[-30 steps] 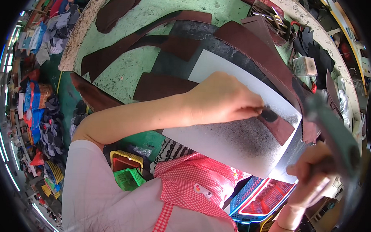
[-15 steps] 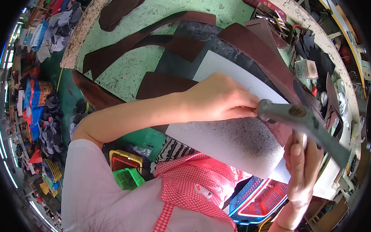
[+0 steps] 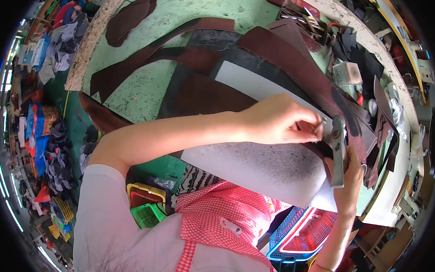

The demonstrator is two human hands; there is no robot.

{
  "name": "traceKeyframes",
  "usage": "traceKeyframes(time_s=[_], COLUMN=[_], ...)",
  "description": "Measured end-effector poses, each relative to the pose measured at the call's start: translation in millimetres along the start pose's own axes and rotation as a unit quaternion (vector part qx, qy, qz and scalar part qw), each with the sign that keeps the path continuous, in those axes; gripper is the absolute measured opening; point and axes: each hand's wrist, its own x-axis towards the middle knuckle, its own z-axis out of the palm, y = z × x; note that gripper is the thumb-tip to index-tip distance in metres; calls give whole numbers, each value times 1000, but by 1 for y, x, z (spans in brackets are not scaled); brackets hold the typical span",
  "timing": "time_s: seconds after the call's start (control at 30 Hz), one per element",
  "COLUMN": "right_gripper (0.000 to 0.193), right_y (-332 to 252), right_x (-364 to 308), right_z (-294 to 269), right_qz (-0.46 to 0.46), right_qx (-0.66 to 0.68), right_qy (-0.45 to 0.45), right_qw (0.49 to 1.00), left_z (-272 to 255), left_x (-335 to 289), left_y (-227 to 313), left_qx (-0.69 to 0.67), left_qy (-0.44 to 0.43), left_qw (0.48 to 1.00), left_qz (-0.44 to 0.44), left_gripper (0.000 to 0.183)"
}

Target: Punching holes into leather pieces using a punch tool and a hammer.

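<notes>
My right hand is wrapped around the handle of a hammer, whose grey metal head shows above my fingers. My left hand is closed in a pinch just left of the hammer head. What its fingertips hold is too small to make out. Under both hands lies a white sheet or board, its near part speckled black. A dark brown leather piece tucks in beside the white sheet, and a long curved leather piece lies along its far right side.
More cut leather strips and a stacked pair of rounded leather pieces lie on the green table. A box of metal tools stands at the far right. Below the table edge are a blue-and-red basket and a green basket.
The hammer has come in toward my left hand, its head swinging from a rightward slant to nearly upright in view. My left hand has shifted right, with its fingertips more curled.
</notes>
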Motion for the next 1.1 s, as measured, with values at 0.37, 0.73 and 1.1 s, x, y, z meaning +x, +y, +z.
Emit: traceKeyframes(time_s=[0.37,0.73,1.1], right_gripper=[32,20,22], right_y=[19,10,-8], right_x=[-48,-57,-44], right_z=[-34,-38,-30], right_qz=[162,95,144], right_qx=[191,246,241], right_qy=[-33,-15,-124], right_qw=[968,965,952], left_z=[-8,-17,-30], left_x=[158,146,34], left_y=[-42,-30,25], left_qx=[172,31,-237], left_qy=[187,52,-17], left_qw=[958,995,917], left_qz=[132,-74,-321], left_gripper=[13,20,22])
